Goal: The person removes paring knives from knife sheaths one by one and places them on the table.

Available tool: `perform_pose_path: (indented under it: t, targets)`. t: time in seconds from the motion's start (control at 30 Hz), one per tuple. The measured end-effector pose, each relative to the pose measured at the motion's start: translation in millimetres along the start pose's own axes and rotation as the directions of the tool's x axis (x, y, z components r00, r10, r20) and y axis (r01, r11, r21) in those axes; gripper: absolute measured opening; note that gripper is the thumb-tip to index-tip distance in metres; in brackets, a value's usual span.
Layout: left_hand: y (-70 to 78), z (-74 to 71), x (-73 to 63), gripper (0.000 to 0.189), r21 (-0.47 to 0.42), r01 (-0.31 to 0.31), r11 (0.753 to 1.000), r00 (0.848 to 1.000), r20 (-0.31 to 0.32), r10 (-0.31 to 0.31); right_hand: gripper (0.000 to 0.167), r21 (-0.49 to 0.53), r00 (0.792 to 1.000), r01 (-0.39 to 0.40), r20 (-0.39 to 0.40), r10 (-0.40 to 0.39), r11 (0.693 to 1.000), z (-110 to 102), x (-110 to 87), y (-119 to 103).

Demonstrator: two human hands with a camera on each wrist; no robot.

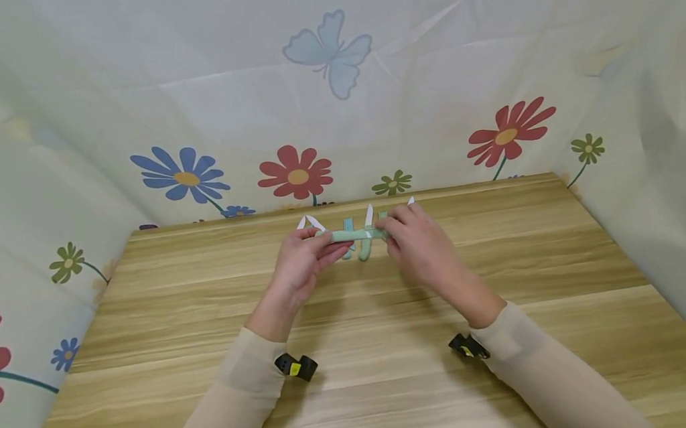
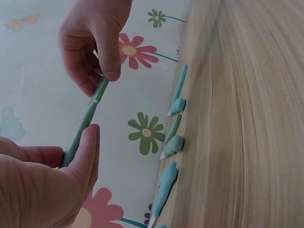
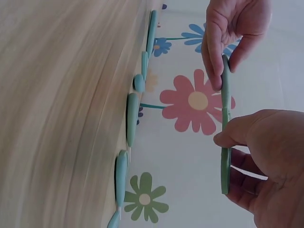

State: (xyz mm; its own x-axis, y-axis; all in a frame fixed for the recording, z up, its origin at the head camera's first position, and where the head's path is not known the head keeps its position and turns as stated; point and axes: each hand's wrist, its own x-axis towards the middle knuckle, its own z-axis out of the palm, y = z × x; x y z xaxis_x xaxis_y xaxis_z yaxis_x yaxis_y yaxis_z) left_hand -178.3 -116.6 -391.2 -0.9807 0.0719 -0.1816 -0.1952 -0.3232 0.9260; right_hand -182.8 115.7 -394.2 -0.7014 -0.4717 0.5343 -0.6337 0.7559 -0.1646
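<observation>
A slim green knife (image 1: pixel 347 236) is held level above the far part of the table. My left hand (image 1: pixel 298 261) pinches one end of it between thumb and fingers. The other end, a darker green length (image 3: pixel 225 171), is gripped by my right hand (image 1: pixel 424 244). A small pale patch shows where the two lengths meet; whether it is blade cannot be told. Beneath and behind the hands lie several knives with green or blue handles (image 1: pixel 365 248) and white blades (image 1: pixel 370 214), partly hidden by the fingers. A blue knife (image 2: pixel 166 183) shows clearly in the left wrist view.
The wood-grain table (image 1: pixel 364 400) reaches back to a hanging cloth (image 1: pixel 420 114) printed with flowers and a butterfly. Cloth also stands along both sides. Black wrist cameras (image 1: pixel 296 366) are strapped to both sleeves.
</observation>
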Motion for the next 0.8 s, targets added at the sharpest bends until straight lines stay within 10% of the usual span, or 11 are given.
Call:
perform_pose_path:
  t: [0.43, 0.8]
  targets:
    - [-2.8, 6.1, 2.7, 0.029, 0.045, -0.025, 0.999, 0.999, 0.021, 0.024, 0.022, -0.045, 0.997, 0.058, -0.054, -0.060, 0.997, -1.8, -3.1, 9.8]
    - [-5.4, 6.6, 3.6, 0.027, 0.275, -0.138, 0.952, 0.990, 0.033, 0.134, 0.022, -0.075, 0.991, 0.110, -0.075, -0.115, 0.991, -2.5, -4.8, 11.2]
